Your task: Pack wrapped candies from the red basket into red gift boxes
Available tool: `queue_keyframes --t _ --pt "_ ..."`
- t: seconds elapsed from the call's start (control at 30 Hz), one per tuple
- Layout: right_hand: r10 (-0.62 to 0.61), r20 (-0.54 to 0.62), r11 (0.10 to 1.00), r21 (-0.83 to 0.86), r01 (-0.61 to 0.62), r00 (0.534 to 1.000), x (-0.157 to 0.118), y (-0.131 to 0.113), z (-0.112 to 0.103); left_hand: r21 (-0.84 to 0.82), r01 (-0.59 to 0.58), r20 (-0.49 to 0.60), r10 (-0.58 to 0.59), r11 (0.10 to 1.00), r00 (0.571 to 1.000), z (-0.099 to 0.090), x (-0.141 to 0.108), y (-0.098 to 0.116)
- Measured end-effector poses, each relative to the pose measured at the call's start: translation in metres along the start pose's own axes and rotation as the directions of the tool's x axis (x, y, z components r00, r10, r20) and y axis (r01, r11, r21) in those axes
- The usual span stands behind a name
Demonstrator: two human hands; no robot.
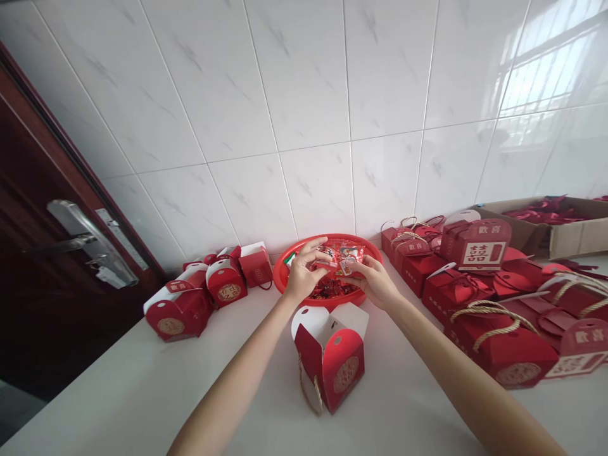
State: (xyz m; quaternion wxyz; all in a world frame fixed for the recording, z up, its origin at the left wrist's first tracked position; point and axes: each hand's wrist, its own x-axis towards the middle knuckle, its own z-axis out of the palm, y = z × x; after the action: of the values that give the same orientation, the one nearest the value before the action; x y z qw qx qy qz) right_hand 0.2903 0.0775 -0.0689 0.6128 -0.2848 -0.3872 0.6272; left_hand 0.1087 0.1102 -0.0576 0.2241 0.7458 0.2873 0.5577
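Both hands are raised over a red plastic basket (pixel 278 278) that holds several small shiny wrapped sweets (pixel 327 290). Between the thumb and fingers of my left hand (pixel 303 273) is a small red wrapped packet (pixel 327 258). My right hand (pixel 377 284) pinches another red packet (pixel 350 255), which has a printed picture on it. The two packets are close together, and I cannot tell if they touch. Just in front of the basket stands a red gift box (pixel 342 373) with its top flaps open, white inside, and a rope handle (pixel 308 392) hanging down its left side.
Several red gift boxes (pixel 228 283) stand at the left, near a dark door (pixel 61 190) with a metal handle. More red boxes (pixel 503 354), some with rope handles, crowd the right. A cardboard carton (pixel 574 237) of dark red ribbons sits behind them, against the tiled wall (pixel 313 190).
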Motion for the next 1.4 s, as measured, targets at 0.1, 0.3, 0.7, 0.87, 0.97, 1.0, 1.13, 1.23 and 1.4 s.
queue_keyframes --t 0.1,0.3,0.7,0.87,0.97,1.0,1.13,1.23,1.4 --pt "-0.012 0.008 1.000 0.005 0.012 1.000 -0.001 -0.001 0.000 0.097 -0.058 0.098 0.049 0.994 0.994 0.004 -0.004 -0.001" --pt "-0.038 0.032 0.999 0.017 0.038 0.999 0.001 0.000 -0.002 0.008 0.190 0.150 -0.189 0.982 0.971 0.002 -0.004 -0.001" --pt "0.002 -0.055 0.996 0.091 0.003 0.998 0.000 -0.003 0.001 -0.352 0.373 -0.032 -0.410 0.858 0.912 0.002 -0.003 -0.010" --pt "0.075 -0.015 0.991 0.109 -0.073 0.997 0.002 -0.006 -0.001 -0.376 0.397 -0.062 -0.450 0.837 0.891 0.002 -0.002 -0.010" --pt "0.084 0.036 0.993 0.079 -0.087 0.996 0.001 -0.008 -0.001 -0.381 0.413 -0.047 -0.464 0.827 0.885 0.002 -0.003 -0.010" --pt "0.081 0.063 0.995 0.061 -0.085 0.995 0.000 -0.009 0.000 -0.384 0.407 -0.049 -0.458 0.829 0.887 0.002 -0.003 -0.009" --pt "0.085 0.176 0.996 -0.030 -0.081 0.981 -0.006 -0.010 0.005 -0.376 0.336 -0.126 -0.407 0.864 0.905 0.003 -0.004 -0.009" --pt "0.067 0.191 0.996 -0.068 -0.055 0.979 -0.008 -0.010 0.006 -0.387 0.356 -0.094 -0.420 0.851 0.902 0.003 -0.004 -0.008" --pt "0.075 0.199 0.995 -0.080 -0.060 0.977 -0.006 -0.010 0.003 -0.476 0.450 0.002 -0.511 0.756 0.860 0.003 -0.003 -0.003"
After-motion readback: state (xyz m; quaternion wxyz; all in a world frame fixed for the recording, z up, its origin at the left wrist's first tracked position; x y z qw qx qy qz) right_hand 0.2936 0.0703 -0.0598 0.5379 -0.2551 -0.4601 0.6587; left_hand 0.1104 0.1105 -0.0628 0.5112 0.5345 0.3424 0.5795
